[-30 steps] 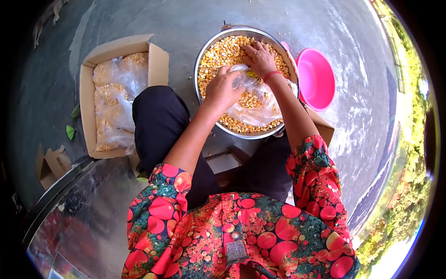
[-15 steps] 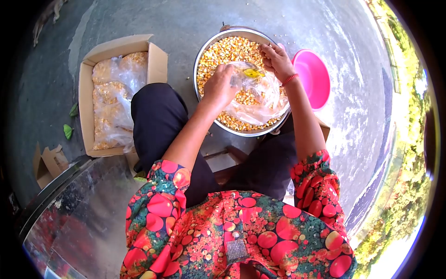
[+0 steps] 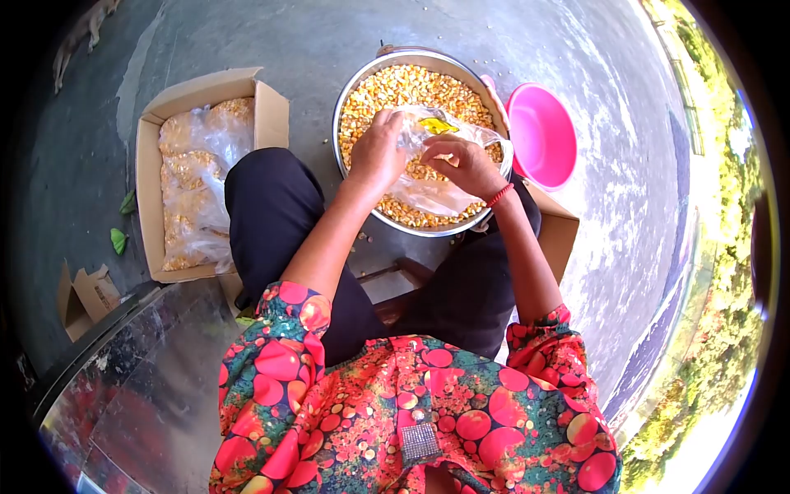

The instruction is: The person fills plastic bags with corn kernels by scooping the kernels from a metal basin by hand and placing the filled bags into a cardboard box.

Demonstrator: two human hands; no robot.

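Observation:
A metal pot (image 3: 339,136) full of yellow and orange corn kernels (image 3: 411,82) stands before my knees. Over the kernels lies a clear plastic bag (image 3: 428,198) with a yellow mark, and some kernels show through it. My left hand (image 3: 378,155) is closed on the bag's left edge. My right hand (image 3: 467,167), with a red bracelet, is above the bag's middle, its fingers curled toward the thumb. Whatever lies between those fingertips is too small to make out.
At left, an open cardboard box (image 3: 151,198) holds several clear bags of corn (image 3: 193,177). A pink basin (image 3: 541,136) stands right of the pot. Another cardboard box (image 3: 555,230) is beside my right knee. An animal's legs (image 3: 82,33) show at the far upper left.
My right hand has moved from the pot's upper right rim down and left to above the bag. My left hand stays at the bag's left edge.

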